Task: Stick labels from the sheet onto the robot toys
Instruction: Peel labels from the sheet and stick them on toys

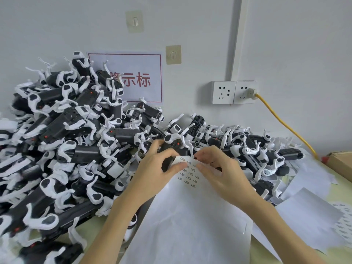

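Both hands meet over the top of the label sheet, which lies on the table in front of the person. Left hand has curled fingers and holds a black toy together with the upper left edge of the sheet. Right hand pinches with thumb and forefinger at the sheet's top edge, just beside the small printed labels; whether it already has one label free, I cannot tell. Behind and to the left is a big heap of black and white robot toys, against the white wall. On the wall are a red-framed sign, two sockets and a yellow cable. Loose white papers lie at right.
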Demonstrator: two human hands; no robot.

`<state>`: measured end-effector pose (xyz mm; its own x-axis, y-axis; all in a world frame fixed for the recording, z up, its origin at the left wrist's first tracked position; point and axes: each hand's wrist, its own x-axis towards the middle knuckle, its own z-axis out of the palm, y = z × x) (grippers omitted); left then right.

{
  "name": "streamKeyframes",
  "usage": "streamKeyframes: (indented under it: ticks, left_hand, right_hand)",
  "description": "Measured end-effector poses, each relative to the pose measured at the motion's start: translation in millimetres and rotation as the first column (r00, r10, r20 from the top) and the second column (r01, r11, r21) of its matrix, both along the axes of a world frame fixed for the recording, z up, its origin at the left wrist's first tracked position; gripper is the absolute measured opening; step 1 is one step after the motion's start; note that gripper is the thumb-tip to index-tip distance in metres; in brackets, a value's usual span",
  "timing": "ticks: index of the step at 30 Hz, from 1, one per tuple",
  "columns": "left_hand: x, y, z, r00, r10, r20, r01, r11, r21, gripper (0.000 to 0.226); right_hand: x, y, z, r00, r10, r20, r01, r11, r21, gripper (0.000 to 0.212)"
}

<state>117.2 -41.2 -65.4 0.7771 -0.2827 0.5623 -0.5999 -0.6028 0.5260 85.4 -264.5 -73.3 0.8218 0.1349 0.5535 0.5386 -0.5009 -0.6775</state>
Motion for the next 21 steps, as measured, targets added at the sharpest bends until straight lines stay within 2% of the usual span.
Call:
streamKeyframes:
  ticks: [5,10,17,21]
  left_hand:
    - [-2,-3,-1,0.997,-0.069,-0.041,0.069,0.998,0.0,0.05]
    - [-4,-5,-3,0.977,-0.163,-0.138,0.163,0.987,-0.01,0.023]
    - [-7,-11,-4,0.99,-0.113,-0.085,0.12,0.989,0.084,0.025]
    - [-6,-11,-6,0.989,-0.13,-0.063,0.135,0.988,0.081,0.023]
  right_hand:
    - [-3,17,-7,0.99,-0.042,0.136,0.04,0.999,0.013,0.026]
    - [-2,17,-8,0.998,-0.031,0.047,0.026,0.994,0.102,0.026]
    - [-4,21,-12,0.992,-0.103,0.078,0.105,0.994,-0.019,0.018]
    - [-2,20,-16,0.968,-0.161,0.195,0.187,0.975,-0.118,0.023]
